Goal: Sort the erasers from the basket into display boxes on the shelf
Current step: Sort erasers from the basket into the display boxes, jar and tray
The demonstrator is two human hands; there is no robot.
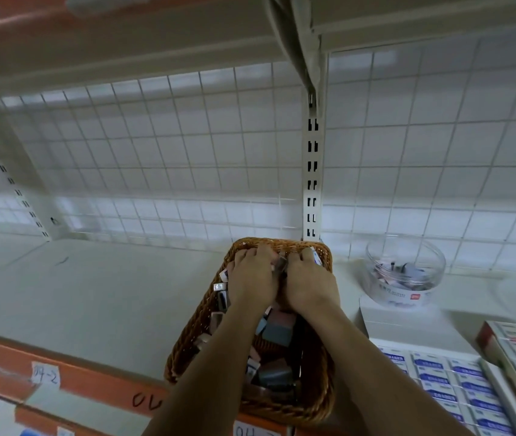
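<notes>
The basket (pixel 187 350) stands on the shelf (pixel 93 294), low in the middle of the view, and it is full of loose erasers (pixel 277 333) in grey, pink and blue. Both hands are together at its far end, at 12 o'clock of the basket. The left hand (pixel 252 278) and the right hand (pixel 310 283) touch side by side, with the fingers bent down into the pile. I cannot tell if they already hold something.

To do this step well, I think it is better to lift out only one kind at a time and keep the basket steady, because it stands over the shelf's front edge.

The display boxes (pixel 445 382) are at 4 o'clock of the basket, and the rows inside show the word "ERASER" in blue. A clear tub (pixel 406 272) at 3 o'clock of the hands has a red logo, too small to read. A paper tag (pixel 45 374) at 8 o'clock reads about "04-2", written by hand.
</notes>
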